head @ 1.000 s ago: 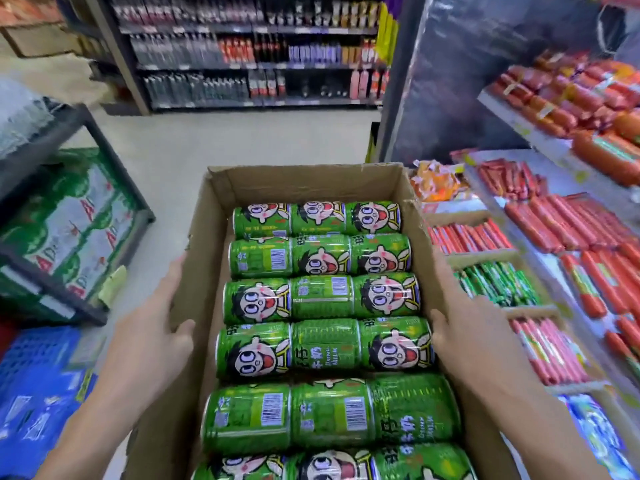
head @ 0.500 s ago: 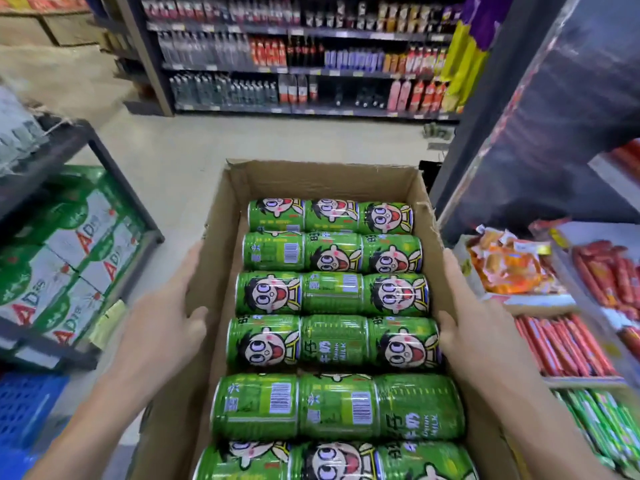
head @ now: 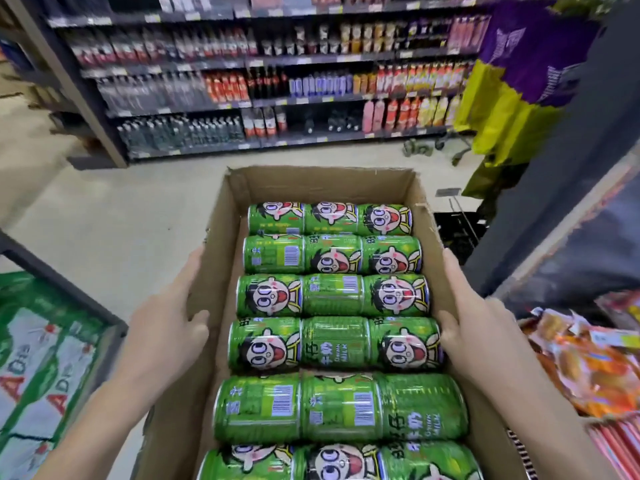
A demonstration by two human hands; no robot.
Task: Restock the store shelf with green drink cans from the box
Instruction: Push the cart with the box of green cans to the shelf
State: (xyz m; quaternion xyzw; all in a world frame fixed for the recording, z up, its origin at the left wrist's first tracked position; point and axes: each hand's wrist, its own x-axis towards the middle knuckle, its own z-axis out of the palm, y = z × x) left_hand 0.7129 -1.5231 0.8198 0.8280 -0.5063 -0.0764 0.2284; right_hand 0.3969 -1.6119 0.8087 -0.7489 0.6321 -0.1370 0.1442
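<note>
Far left, green cartons (head: pixel 41 368) sit stacked on a dark rack (head: pixel 69 289), near the box but apart from it. Now the left hand (head: pixel 166 327): fingers straight along the outside of the box's left wall, thumb hooked over the rim, gripping the cardboard. That reads as a carrying hold, one hand a side so the load stays level. In the middle, the box (head: pixel 322 183), open-topped and packed with cans (head: pixel 332 296). They lie on their sides, three end to end in each row, long axes running from the left wall to the right wall, rows stacked from the far wall back toward the person. Packed tight like that, they shouldn't roll. None is out yet, so restocking proper hasn't started. On to the right hand (head: pixel 485 327): fingers flat on the right wall, thumb over the rim and just beside a can in the fourth row. Far right, snack packs (head: pixel 588 368) on a shelf, close to the box's right wall. Across the floor (head: pixel 104 209), bottles (head: pixel 277 88) fill the far shelves.
</note>
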